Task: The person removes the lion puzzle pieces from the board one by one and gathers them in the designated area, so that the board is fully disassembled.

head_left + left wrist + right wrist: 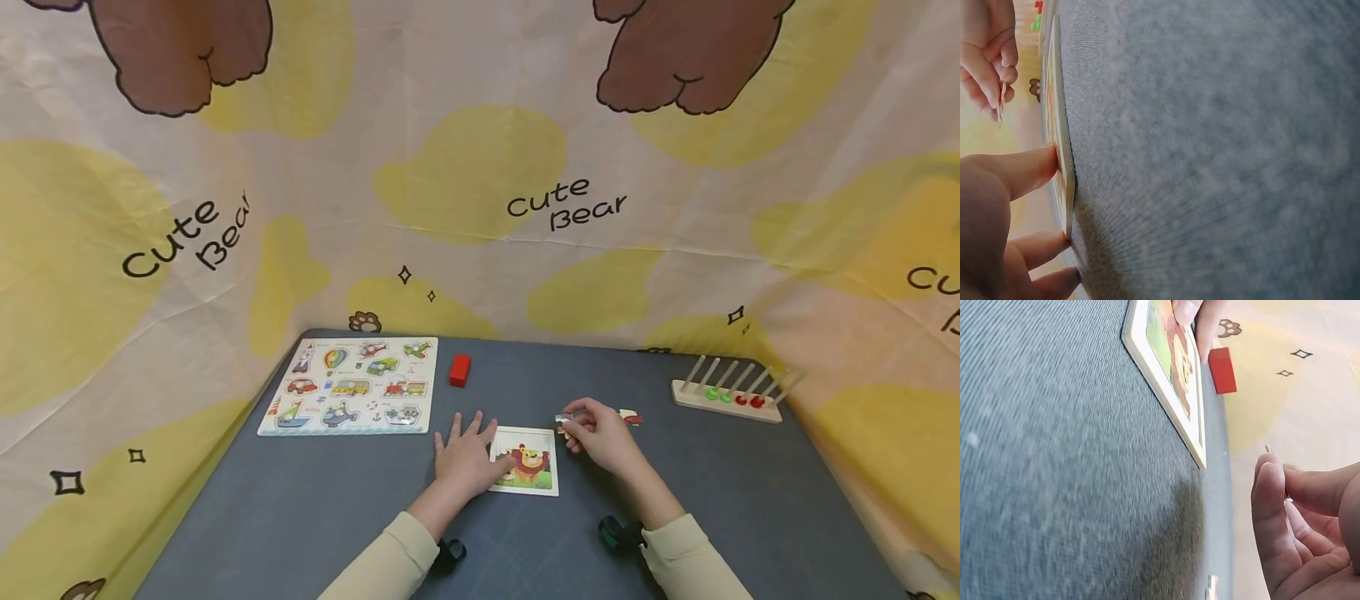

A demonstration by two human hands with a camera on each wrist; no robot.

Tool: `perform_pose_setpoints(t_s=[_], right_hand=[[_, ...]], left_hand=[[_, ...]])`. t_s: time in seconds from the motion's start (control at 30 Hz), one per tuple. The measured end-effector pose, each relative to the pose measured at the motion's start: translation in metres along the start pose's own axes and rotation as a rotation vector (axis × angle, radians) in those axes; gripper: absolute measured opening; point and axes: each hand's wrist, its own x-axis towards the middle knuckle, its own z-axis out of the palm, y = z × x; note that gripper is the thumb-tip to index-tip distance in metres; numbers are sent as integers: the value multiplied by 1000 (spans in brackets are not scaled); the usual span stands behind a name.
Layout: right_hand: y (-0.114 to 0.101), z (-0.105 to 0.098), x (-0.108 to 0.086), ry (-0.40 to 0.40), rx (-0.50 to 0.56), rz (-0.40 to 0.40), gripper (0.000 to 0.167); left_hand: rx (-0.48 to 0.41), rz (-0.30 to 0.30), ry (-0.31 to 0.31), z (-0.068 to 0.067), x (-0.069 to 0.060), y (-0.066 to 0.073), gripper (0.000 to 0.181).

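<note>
A square puzzle board [556, 467] with a white frame and a lion picture lies on the table. My left hand [467, 458] is at its left side, fingers spread and straight, the thumb resting on the picture and fingers at the board's edge. To the right of the board, above the table, my right hand [603, 437] pinches a small thin puzzle piece [562, 419] between thumb and fingers. In the right wrist view the piece [1269, 449] shows only as a thin edge. Another loose piece [632, 417] lies on the table just beyond the right hand.
At the back left lies a large board of vehicle pictures [375, 409], with a red block [460, 371] to its right. A wooden rack [726, 403] with pegs and green and red beads stands at the back right. Printed cloth [465, 183] hangs behind the table.
</note>
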Motion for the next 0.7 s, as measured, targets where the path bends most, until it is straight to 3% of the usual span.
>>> perform_pose_setpoints(t_s=[0.27, 0.7], right_hand=[[7, -15, -4, 13, 15, -33, 21], [13, -39, -13, 73, -72, -32, 26]], left_hand=[[5, 13, 4, 1, 0, 0, 75], [2, 12, -5, -1, -1, 1, 75]])
